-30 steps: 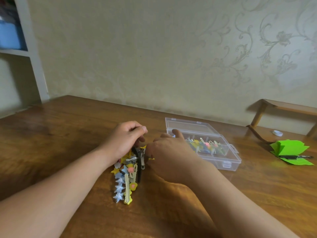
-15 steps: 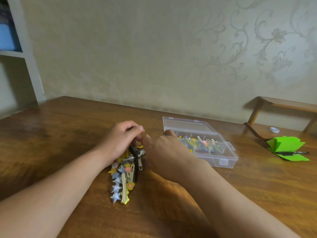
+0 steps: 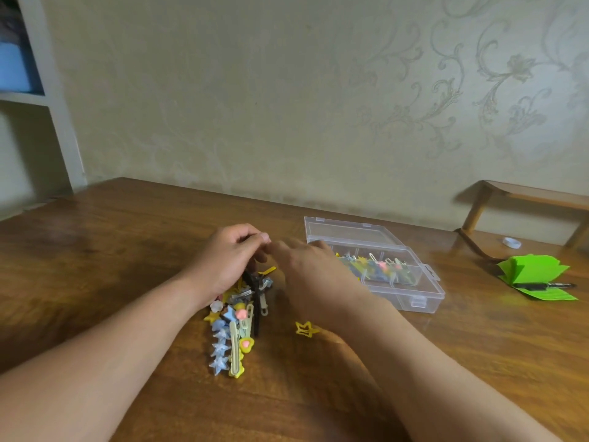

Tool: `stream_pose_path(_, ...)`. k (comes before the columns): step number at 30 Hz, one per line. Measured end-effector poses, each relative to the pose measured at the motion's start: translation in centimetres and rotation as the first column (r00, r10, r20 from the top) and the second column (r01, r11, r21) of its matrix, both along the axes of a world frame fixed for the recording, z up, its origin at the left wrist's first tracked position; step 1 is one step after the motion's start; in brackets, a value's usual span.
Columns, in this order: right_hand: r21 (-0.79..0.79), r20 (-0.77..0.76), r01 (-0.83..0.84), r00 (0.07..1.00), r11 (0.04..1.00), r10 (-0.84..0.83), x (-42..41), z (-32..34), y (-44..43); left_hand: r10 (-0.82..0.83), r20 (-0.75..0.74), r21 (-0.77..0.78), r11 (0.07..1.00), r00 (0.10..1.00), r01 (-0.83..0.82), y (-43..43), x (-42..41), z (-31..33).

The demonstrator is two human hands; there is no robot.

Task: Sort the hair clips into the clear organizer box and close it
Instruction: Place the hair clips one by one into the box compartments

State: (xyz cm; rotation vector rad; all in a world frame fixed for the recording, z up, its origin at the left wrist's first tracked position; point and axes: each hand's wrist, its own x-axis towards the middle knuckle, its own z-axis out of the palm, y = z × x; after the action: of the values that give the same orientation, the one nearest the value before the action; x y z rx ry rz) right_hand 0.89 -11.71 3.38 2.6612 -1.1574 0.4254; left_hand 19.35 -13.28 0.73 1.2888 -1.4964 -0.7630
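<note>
Tabletop (image 3: 95, 266) wood filled the left of my feed, and on it the left hand (image 3: 232, 260) was curled down over the top end of the bunch of hair clips (image 3: 236, 323). Its thumb and fingertips were closed around what looked like a dark strip with the clips fastened along it. The bunch trailed toward me: small plastic stars, flowers and flat snap clips, overlapping and touching. I judged them very light, stiff and a little slick. Each would be easiest to take with a fingertip pinch across its flat bar rather than by the glued-on ornament, which might snap off. Just to the right a single yellow star clip (image 3: 306, 328) lay apart from the bunch, thin and open-framed. I thought it would have to be slid or tipped up on an edge before it could be pinched. The right hand (image 3: 315, 275) hovered above it, reaching toward the left fingertips. It was blurred, so I could not tell whether it pinched anything. Beyond it sat the clear organizer box (image 3: 420, 301) with its lid (image 3: 347, 231) laid back, and sorted clips (image 3: 373, 266) were already in its far compartments. I expected the box to skid when pressed shut. Green paper (image 3: 535, 272) lay far right.
</note>
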Motion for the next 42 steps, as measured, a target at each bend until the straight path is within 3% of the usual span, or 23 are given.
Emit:
stream_pose_path(3, -0.019, 0.144, 0.052, 0.988, 0.998, -0.048, -1.3, 1.4, 0.2, 0.008, -0.013, 0.019, 1.0, 1.0, -0.008, -0.1, 0.1, -0.1)
stream_pose_path(5, 0.033, 0.102, 0.063, 0.993, 0.997, -0.066, -2.4, 2.3, 0.6, 0.019, -0.014, 0.025, 1.0, 1.0, -0.018, -0.1, 0.0, 0.0)
stream_pose_path(10, 0.367, -0.063, 0.047, 0.998, 0.929, -0.025, -4.6, 5.3, 2.6, 0.007, -0.028, 0.012, 1.0, 1.0, -0.007, 0.2, 0.0, 0.3)
stream_pose_path(20, 0.421, -0.308, 0.096, 0.95, 0.902, 0.043, -4.3, 5.8, 4.2, 0.021, 0.01, 0.026, 0.999, 1.0, -0.021, 0.0, 0.1, 0.1)
stream_pose_path(26, 0.396, -0.336, 0.106, 0.941, 0.912, 0.037, -3.8, 5.1, 4.3, 0.02, 0.015, 0.022, 1.0, 1.0, -0.02, 0.0, 0.1, 0.1)
stream_pose_path(28, 0.389, -0.29, 0.08, 0.956, 0.918, 0.04, -3.9, 4.9, 4.0, 0.022, 0.008, 0.02, 1.0, 1.0, -0.022, 0.0, 0.1, 0.1)
stream_pose_path(31, 0.399, 0.03, 0.039, 0.998, 0.916, -0.055, -5.0, 5.6, 2.4, 0.008, -0.021, 0.017, 1.0, 1.0, -0.008, -0.1, 0.1, 0.1)
stream_pose_path(34, 0.322, 0.361, 0.134, 0.898, 0.937, -0.252, -6.8, 6.1, -1.5, 0.013, -0.049, 0.029, 1.0, 0.999, -0.012, -0.1, -0.1, 0.0)
stream_pose_path(38, 0.428, 0.319, 0.299, 0.833, 0.853, -0.452, -7.9, 4.7, -6.0, 0.021, -0.008, 0.024, 0.999, 1.0, -0.021, 0.1, -0.1, 0.1)
stream_pose_path(42, 0.468, 0.232, 0.326, 0.852, 0.821, -0.47, -7.6, 3.0, -7.4, 0.023, 0.008, 0.018, 1.0, 1.0, -0.023, 0.3, -0.1, 0.3)
